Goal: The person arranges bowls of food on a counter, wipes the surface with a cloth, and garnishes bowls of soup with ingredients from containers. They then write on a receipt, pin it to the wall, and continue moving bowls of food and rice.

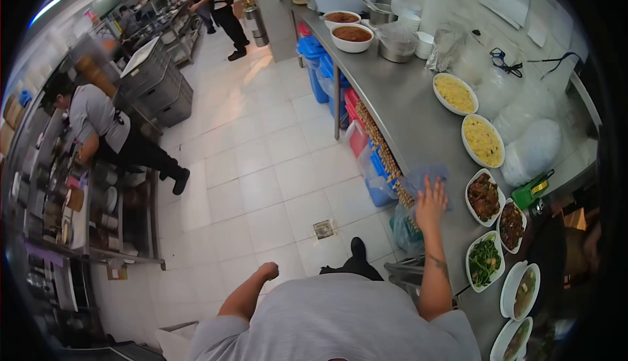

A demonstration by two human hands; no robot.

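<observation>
My right hand (430, 202) lies flat with fingers spread on a bluish, crumpled cloth (418, 176) near the front edge of the steel counter (405, 125). Right of it stands an oval dish of browned meat (484, 197), with a second dark meat dish (511, 225) beside that. A dish of green vegetables (485, 261) is closer to my body. Curled into a loose fist, my left hand (267, 270) hangs above the tiled floor, away from the counter, with nothing seen in it.
Two yellow dishes (456, 94), soup bowls (521, 290) and red-brown bowls (352, 37) line the counter. Plastic bags (526, 112) lie along the wall. Blue bins (313, 56) sit underneath. A person (104, 125) bends over a workbench at left; others stand farther back.
</observation>
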